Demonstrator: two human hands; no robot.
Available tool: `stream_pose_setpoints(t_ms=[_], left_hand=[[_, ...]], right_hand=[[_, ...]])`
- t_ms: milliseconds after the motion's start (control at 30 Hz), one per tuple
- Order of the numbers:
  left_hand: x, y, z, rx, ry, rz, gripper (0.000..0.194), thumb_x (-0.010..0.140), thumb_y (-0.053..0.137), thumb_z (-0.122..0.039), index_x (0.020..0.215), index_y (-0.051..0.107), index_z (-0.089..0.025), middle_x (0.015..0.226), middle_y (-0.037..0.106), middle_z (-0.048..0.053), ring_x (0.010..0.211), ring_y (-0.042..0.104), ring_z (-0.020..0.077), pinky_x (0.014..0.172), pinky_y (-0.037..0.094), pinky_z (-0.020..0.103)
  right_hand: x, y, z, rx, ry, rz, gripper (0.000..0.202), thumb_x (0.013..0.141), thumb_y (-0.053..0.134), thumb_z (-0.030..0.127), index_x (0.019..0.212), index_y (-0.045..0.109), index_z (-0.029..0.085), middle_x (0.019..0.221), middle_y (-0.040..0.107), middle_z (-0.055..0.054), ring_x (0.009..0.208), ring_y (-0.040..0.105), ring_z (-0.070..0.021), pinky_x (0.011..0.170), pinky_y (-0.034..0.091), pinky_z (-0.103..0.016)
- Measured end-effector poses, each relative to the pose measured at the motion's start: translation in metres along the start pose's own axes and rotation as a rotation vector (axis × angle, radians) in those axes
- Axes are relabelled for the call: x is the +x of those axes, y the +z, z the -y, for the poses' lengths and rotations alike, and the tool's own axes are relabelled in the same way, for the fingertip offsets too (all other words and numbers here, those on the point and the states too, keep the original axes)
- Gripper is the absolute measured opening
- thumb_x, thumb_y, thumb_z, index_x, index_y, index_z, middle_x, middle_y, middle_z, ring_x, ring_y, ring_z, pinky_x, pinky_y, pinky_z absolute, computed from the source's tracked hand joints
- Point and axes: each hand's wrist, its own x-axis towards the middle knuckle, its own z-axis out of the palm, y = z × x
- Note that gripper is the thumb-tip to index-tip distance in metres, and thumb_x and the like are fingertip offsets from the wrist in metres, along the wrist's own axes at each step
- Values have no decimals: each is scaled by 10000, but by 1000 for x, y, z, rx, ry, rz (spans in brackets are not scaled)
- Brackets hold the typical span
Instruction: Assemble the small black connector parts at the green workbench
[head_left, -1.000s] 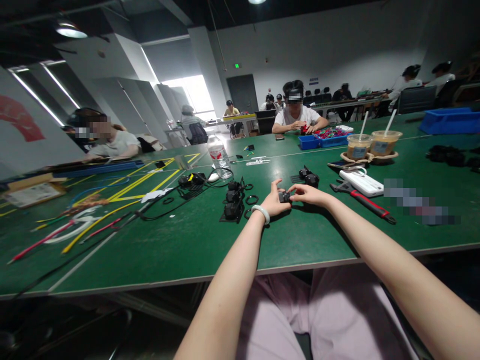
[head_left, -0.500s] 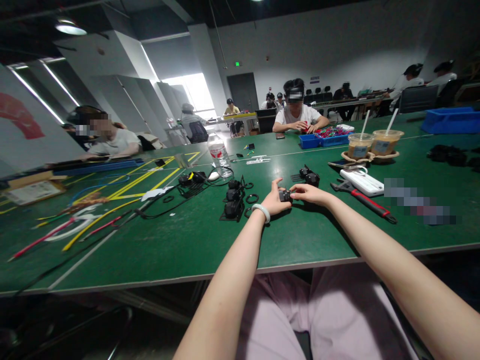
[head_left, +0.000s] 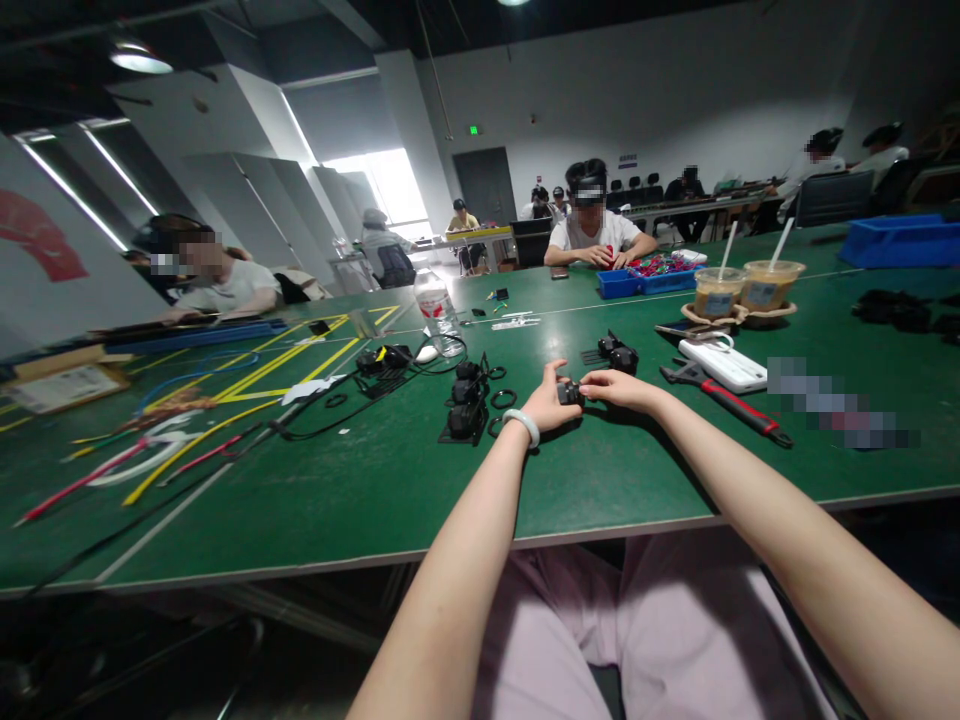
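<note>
Between my hands, just over the green table (head_left: 600, 490), is a small black plastic part (head_left: 568, 393); its exact kind is too small to tell. My left hand (head_left: 551, 402), with a pale bangle at the wrist, is closed around its left side, index finger raised. The fingertips of my right hand (head_left: 616, 388) pinch its right side. Left of my hands stand similar black units (head_left: 466, 405) in a row on a dark base. Black rings (head_left: 502, 399) lie between them and my left wrist. Another black assembly (head_left: 619, 353) sits just beyond my right hand.
An adjustable wrench (head_left: 731, 402) and a white power bank (head_left: 724, 364) lie at right, with two drink cups (head_left: 718, 294) behind. A water bottle (head_left: 439, 315) stands ahead. Cables (head_left: 187, 455) spread over the left. Across the table a person (head_left: 592, 225) works beside blue bins (head_left: 652, 280).
Almost nothing differs. My hands keep the same hold on the small black part, and the view has shifted very slightly.
</note>
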Motion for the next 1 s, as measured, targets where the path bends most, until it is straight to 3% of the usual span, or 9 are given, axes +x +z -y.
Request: stream_pose_setpoints(t_ms=[333, 467, 567, 733, 1000], left_hand=[[0, -4, 0, 62, 9, -3, 765, 529, 606, -157, 1181, 205, -176, 928, 427, 49, 757, 475, 97, 782, 376, 311], [0, -4, 3, 91, 16, -21, 774, 526, 614, -166, 1182, 203, -177, 951, 425, 55, 793, 475, 109, 800, 370, 319], [1, -3, 4, 89, 15, -21, 771, 531, 613, -167, 1182, 200, -174, 941, 439, 52, 778, 478, 111, 780, 381, 314], [3, -1, 7, 73, 13, -8, 800, 539, 617, -188, 1195, 161, -164, 926, 449, 47, 737, 486, 106, 747, 396, 308], [6, -1, 12, 87, 6, -11, 803, 537, 617, -204, 1194, 159, -154, 957, 427, 57, 772, 483, 116, 736, 403, 297]], right_hand=[[0, 2, 0, 145, 56, -23, 386, 669, 530, 423, 903, 564, 119, 745, 552, -53, 676, 475, -122, 630, 369, -255], [-3, 4, 0, 206, 59, -129, 415, 645, 564, 388, 990, 505, 164, 723, 526, -12, 658, 470, -108, 628, 376, -258], [-5, 6, -1, 237, 19, -112, 466, 600, 612, 330, 1019, 465, 190, 693, 495, 27, 635, 462, -93, 621, 376, -248], [-2, 11, -2, 238, -38, -82, 463, 531, 661, 240, 949, 472, 182, 753, 527, 19, 677, 489, -104, 656, 392, -260], [2, 12, -1, 366, 20, -112, 391, 494, 672, 192, 844, 501, 158, 796, 590, -15, 728, 539, -132, 699, 415, -299]])
